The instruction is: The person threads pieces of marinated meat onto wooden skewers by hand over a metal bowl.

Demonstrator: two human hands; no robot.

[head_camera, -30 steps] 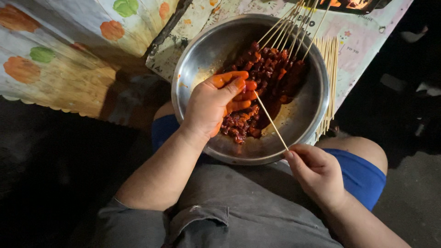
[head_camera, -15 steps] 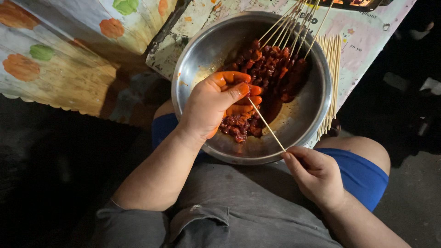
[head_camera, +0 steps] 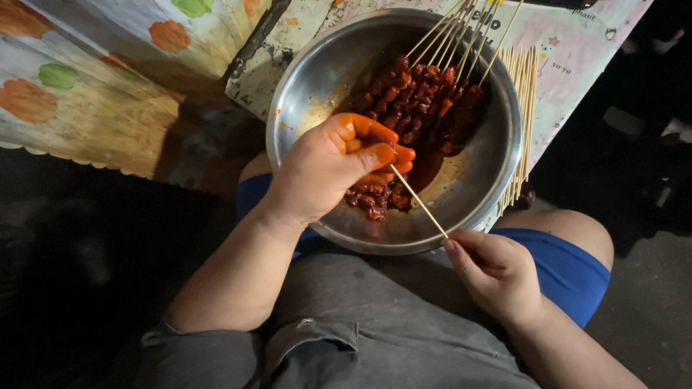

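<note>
Red-stained left hand had closed its fingers, pinching meat onto the skewer; right hand gripped that skewer's end, beside the bowl.

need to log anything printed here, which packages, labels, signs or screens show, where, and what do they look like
Printed pale pink sheet: flat under the round steel bowl, upper right, with small coloured pictures and dark lettering.
Patterned cloth with orange and green blobs: upper left, cream ground.
No packages, signs or screens show clearly.
</note>
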